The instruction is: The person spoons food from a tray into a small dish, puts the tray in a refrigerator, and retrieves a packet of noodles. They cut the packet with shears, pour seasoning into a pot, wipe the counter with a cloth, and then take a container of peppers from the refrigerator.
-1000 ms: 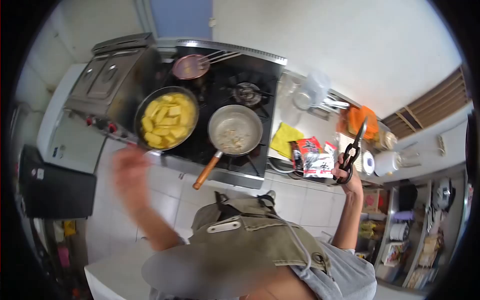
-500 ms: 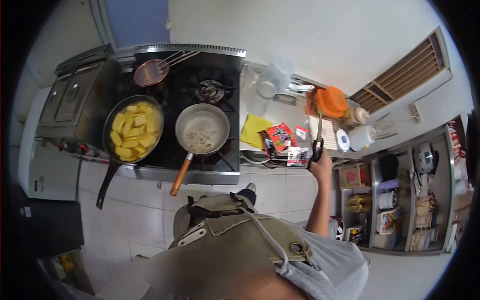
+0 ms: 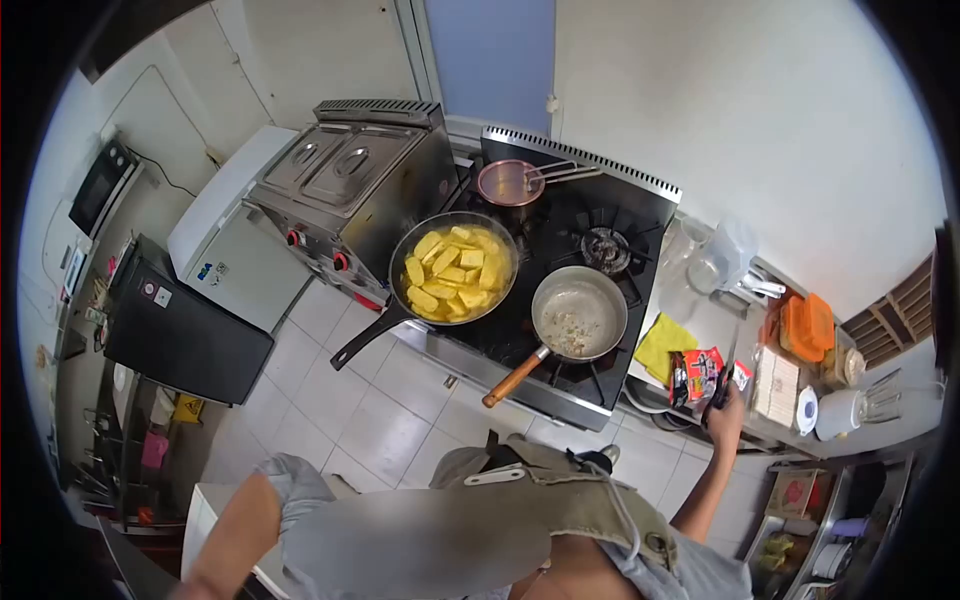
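Observation:
My right hand (image 3: 726, 418) is closed around the black handles of a pair of scissors (image 3: 717, 393), blades pointing away over the counter. Beside the scissors lies a red and black instant noodle packet (image 3: 692, 376). A small red and white sachet (image 3: 741, 374) sits just right of the blades. Left of the packet is a yellow cloth (image 3: 664, 345). My left forearm (image 3: 236, 530) reaches down at the lower left; its hand is cut off by the bottom edge.
On the stove are a frying pan of yellow pieces (image 3: 455, 270), a wooden-handled saucepan (image 3: 580, 312) and a small pan (image 3: 510, 183). Both front handles stick out past the stove edge. Orange containers (image 3: 806, 328) and a blender jug (image 3: 722, 258) stand on the counter.
My view has swung left, showing the fridge and steel warmer. The left forearm has come into view. My right hand still holds the scissors, now close to the noodle packet; the silver sachet no longer shows.

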`<state>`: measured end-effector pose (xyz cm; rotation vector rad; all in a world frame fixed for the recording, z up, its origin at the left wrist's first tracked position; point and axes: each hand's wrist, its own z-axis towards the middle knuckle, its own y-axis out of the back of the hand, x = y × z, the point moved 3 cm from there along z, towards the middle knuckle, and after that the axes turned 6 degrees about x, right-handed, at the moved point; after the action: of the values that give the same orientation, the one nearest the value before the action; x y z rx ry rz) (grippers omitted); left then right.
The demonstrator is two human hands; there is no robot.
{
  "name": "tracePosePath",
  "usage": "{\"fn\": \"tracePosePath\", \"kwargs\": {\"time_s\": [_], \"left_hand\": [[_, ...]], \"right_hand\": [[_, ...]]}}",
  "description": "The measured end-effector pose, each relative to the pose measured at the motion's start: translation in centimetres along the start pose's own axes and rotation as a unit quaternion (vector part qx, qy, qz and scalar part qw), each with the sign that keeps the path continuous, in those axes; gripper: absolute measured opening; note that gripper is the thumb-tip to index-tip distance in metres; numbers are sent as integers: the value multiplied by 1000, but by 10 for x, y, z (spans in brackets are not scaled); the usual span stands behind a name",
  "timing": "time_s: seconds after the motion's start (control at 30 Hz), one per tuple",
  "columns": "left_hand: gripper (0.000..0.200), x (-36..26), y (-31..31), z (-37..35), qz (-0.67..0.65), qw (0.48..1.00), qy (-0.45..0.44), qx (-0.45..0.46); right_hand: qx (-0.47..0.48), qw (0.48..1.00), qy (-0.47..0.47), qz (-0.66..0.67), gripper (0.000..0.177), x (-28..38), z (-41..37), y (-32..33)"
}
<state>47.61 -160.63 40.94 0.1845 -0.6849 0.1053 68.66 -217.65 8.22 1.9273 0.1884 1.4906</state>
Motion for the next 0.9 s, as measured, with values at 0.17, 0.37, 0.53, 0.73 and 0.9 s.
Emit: {"fn": "tracePosePath", "kwargs": {"time_s": [0.17,0.37,0.53,0.73,0.9], "left_hand": [[68,68,2,-189,-100,806,541,-217],[32,34,-168,-372,-246,423,869,76],[26,-10,-270,-378,-392,332,858,22],[70,-51,-321,-371,-551,290,783,11],[102,-59,-323,-358,-618,54,743,-250]], "right_hand": [[13,926,38,375,26,29,-25,-14],[143,976,0,164,38,-8,-30,-39],[133,959,32,246,30,53,-55,-43],[296,916,19,269,37,96,-85,-67],[313,904,-22,291,35,103,-88,-96]]}}
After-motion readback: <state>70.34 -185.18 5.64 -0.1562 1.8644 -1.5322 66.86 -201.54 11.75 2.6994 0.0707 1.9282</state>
